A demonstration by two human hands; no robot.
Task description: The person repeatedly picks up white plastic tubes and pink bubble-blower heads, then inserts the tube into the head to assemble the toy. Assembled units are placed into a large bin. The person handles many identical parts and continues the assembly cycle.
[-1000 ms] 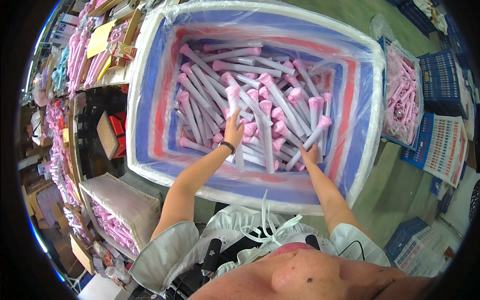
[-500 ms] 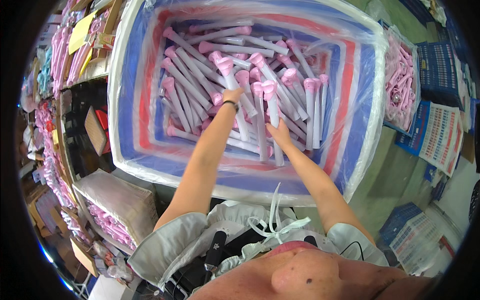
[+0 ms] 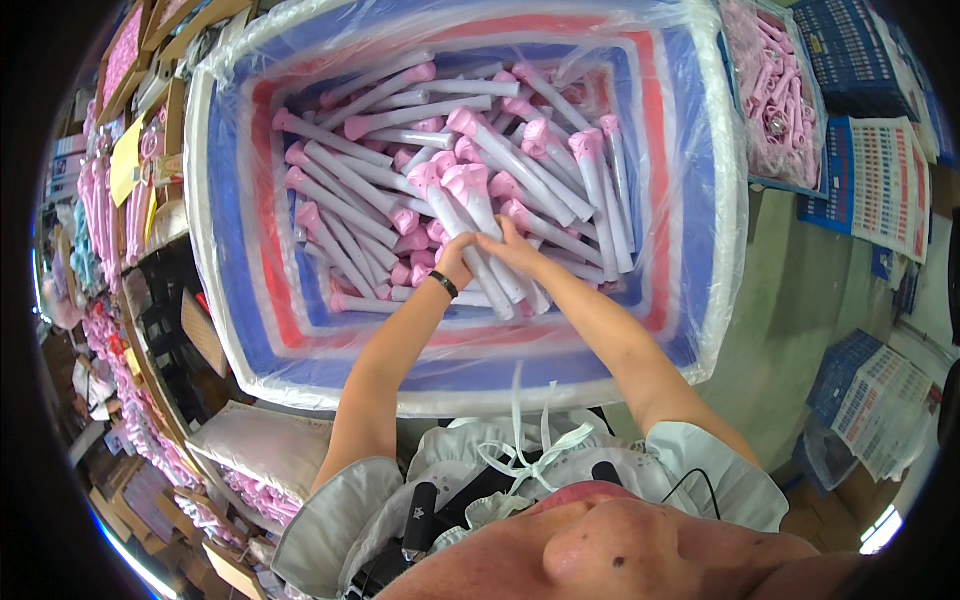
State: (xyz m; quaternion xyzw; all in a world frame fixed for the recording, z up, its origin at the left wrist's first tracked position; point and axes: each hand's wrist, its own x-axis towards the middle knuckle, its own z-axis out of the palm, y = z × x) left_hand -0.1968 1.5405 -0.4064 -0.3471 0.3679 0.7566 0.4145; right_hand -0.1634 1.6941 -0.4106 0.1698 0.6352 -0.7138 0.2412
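Many long white sticks with flared pink heads (image 3: 343,230) lie piled in a large striped bin (image 3: 215,230) lined with clear plastic film. Over the near middle of the pile my two hands meet, closed round a small bundle of pink-headed sticks (image 3: 480,215). My left hand (image 3: 458,258), with a black band at its wrist, grips the bundle's left side. My right hand (image 3: 512,248) wraps it from the right, fingers nearly touching the left ones. The bundle's pink heads point away from me and its white ends towards me. The exact number held is hidden.
A blue crate (image 3: 775,100) of pink parts in clear plastic stands right of the bin, beside stacks of blue printed sheets (image 3: 880,190). At left, shelves (image 3: 160,210) hold pink pieces and cardboard boxes. A plastic-covered box (image 3: 265,440) sits near my left elbow.
My hands were apart, each on separate sticks; now they have come together round one bundle. The view has shifted, so the bin appears further left.
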